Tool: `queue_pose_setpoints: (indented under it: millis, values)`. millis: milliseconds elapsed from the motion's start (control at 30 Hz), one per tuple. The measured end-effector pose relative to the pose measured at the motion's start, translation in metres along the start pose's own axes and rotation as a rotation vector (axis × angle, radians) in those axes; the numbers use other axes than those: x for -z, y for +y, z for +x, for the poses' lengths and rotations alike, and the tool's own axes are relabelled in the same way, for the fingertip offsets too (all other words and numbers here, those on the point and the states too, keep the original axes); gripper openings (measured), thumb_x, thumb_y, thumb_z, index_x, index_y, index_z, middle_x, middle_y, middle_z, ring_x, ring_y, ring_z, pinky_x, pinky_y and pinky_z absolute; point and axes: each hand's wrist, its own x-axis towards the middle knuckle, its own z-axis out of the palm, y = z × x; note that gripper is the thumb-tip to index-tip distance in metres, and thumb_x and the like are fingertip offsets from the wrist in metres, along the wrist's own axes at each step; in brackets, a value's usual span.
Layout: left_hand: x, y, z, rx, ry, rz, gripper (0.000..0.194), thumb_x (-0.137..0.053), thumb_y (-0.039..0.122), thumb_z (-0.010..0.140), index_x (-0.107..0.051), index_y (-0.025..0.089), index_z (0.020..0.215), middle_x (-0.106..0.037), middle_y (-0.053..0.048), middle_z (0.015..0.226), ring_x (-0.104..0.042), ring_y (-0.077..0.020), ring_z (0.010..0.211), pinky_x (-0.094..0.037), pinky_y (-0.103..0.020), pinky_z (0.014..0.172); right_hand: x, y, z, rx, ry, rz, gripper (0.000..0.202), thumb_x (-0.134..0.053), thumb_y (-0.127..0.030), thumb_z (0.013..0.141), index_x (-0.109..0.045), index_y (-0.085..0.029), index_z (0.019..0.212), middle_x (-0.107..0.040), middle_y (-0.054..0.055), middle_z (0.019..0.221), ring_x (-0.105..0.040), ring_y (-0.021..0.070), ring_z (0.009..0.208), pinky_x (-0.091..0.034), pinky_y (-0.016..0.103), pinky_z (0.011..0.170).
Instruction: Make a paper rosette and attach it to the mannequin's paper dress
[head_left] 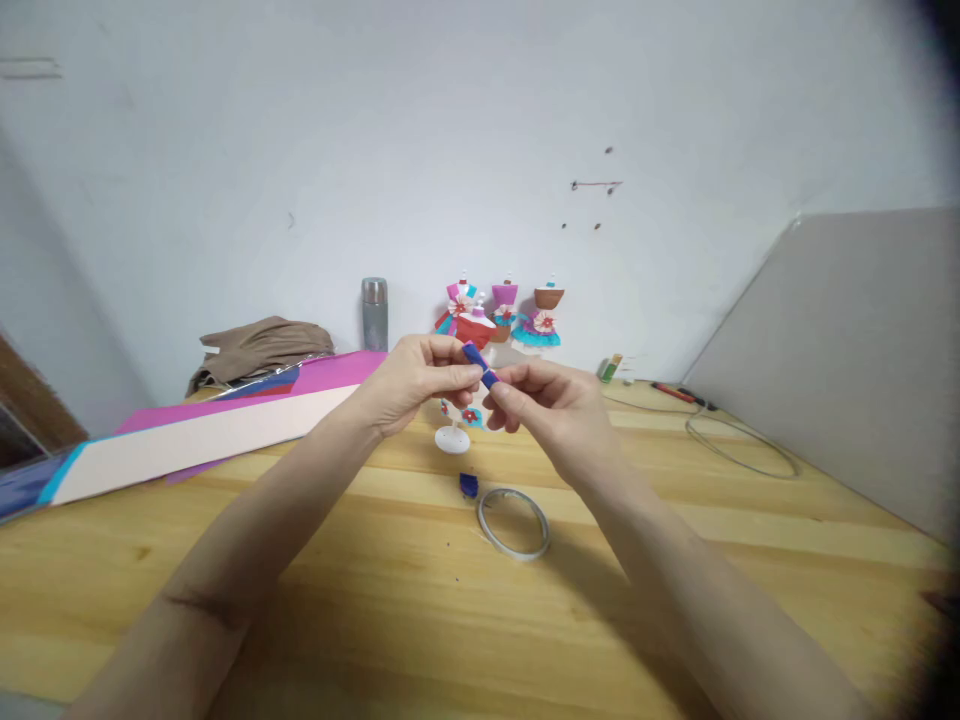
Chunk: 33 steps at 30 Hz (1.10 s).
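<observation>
Between my two hands is a small folded strip of dark blue paper (475, 353) with a pinkish edge and a pale band near its middle. My left hand (420, 380) pinches its upper left part, thumb in front. At its lower right end, my right hand (551, 405) grips it between thumb and fingers. Below them on the wooden table lie a small dark blue paper piece (469, 486) and a roll of tape (514, 523). Behind my hands stands a small white dress form (452, 439), mostly covered by them, with a red top and flower trim.
More dressed miniature forms (537, 325) line the wall beside a grey thermos (375, 315). Coloured paper sheets (210, 440) and a brown cloth (262, 350) lie at left. A cable (739, 455), a red-handled tool (673, 391) and a white panel (840, 350) are at right.
</observation>
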Motion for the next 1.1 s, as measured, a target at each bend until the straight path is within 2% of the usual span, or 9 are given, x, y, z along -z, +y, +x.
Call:
queue_pose_setpoints:
  millis: [233,367,433,533,633,733,867,967,1100]
  values:
    - [0.008,0.0,0.002,-0.009,-0.034,-0.023,0.049,-0.089,0.029,0.063,-0.074,0.012,0.106,-0.07,-0.003,0.078,-0.063,-0.0095,0.065,-0.052,-0.022,0.063,0.007,0.002,0.007,-0.357,-0.221,0.399,0.032,-0.088,-0.039,0.058,-0.065,-0.016,0.063,-0.06,-0.003,0.052,-0.044,0.0034,0.036,-0.035,0.017,0.036]
    - [0.009,-0.002,0.002,0.002,-0.073,-0.027,0.045,-0.089,0.036,0.065,-0.075,0.011,0.1,-0.07,-0.003,0.072,-0.062,-0.0091,0.059,-0.051,-0.021,0.059,0.007,0.004,0.007,-0.455,-0.298,0.476,0.029,-0.088,-0.034,0.059,-0.067,-0.016,0.065,-0.056,-0.004,0.048,-0.041,0.0023,0.037,-0.032,0.015,0.036]
    - [0.008,-0.001,0.001,0.001,-0.069,-0.01,0.039,-0.088,0.038,0.066,-0.075,0.01,0.089,-0.068,-0.003,0.066,-0.061,-0.0089,0.057,-0.049,-0.02,0.056,0.006,0.005,0.006,-0.421,-0.303,0.421,0.031,-0.085,-0.041,0.062,-0.068,-0.016,0.067,-0.058,-0.003,0.05,-0.043,0.0041,0.037,-0.034,0.017,0.036]
    - [0.008,0.002,0.001,0.003,-0.034,-0.015,0.039,-0.09,0.04,0.064,-0.074,0.01,0.083,-0.066,-0.002,0.061,-0.06,-0.0084,0.055,-0.049,-0.02,0.054,0.005,0.003,0.003,-0.208,-0.213,0.218,0.036,-0.081,-0.051,0.068,-0.072,-0.017,0.077,-0.066,0.001,0.06,-0.056,0.01,0.044,-0.041,0.021,0.039]
    - [0.007,0.004,0.001,0.008,-0.001,-0.026,0.041,-0.091,0.04,0.061,-0.073,0.009,0.081,-0.065,-0.001,0.06,-0.059,-0.0079,0.054,-0.049,-0.019,0.054,0.001,0.0,-0.001,0.024,-0.04,-0.008,0.026,-0.082,-0.041,0.068,-0.071,-0.02,0.079,-0.069,0.001,0.065,-0.062,0.0125,0.053,-0.047,0.024,0.047]
    - [0.007,0.004,0.001,0.024,0.003,-0.043,0.045,-0.092,0.042,0.06,-0.073,0.009,0.084,-0.066,-0.002,0.063,-0.06,-0.008,0.055,-0.049,-0.02,0.055,-0.003,0.001,-0.005,0.155,0.069,-0.17,0.016,-0.079,-0.031,0.071,-0.067,-0.021,0.069,-0.066,0.0,0.06,-0.06,0.0123,0.052,-0.048,0.026,0.05]
    - [0.005,0.001,0.002,0.047,0.016,-0.083,0.054,-0.091,0.043,0.06,-0.073,0.011,0.099,-0.069,-0.002,0.074,-0.062,-0.0086,0.06,-0.05,-0.021,0.058,-0.005,0.005,-0.006,0.23,0.152,-0.246,0.016,-0.073,-0.031,0.076,-0.065,-0.022,0.066,-0.063,-0.001,0.056,-0.057,0.0127,0.049,-0.046,0.027,0.048]
    - [0.002,-0.003,0.002,0.067,0.031,-0.05,0.048,-0.091,0.043,0.058,-0.073,0.01,0.088,-0.067,-0.002,0.07,-0.06,-0.0078,0.057,-0.048,-0.021,0.056,-0.005,0.008,-0.005,0.229,0.193,-0.23,0.016,-0.073,-0.034,0.077,-0.065,-0.022,0.068,-0.063,-0.001,0.056,-0.057,0.0129,0.048,-0.045,0.026,0.046]
    - [-0.004,-0.006,0.002,0.052,0.087,0.038,0.04,-0.088,0.043,0.061,-0.071,0.01,0.075,-0.06,0.0,0.056,-0.054,-0.0071,0.051,-0.043,-0.02,0.051,-0.006,0.008,-0.003,0.19,0.147,-0.214,0.015,-0.071,-0.033,0.078,-0.068,-0.021,0.069,-0.063,-0.001,0.054,-0.057,0.0122,0.047,-0.045,0.025,0.044]
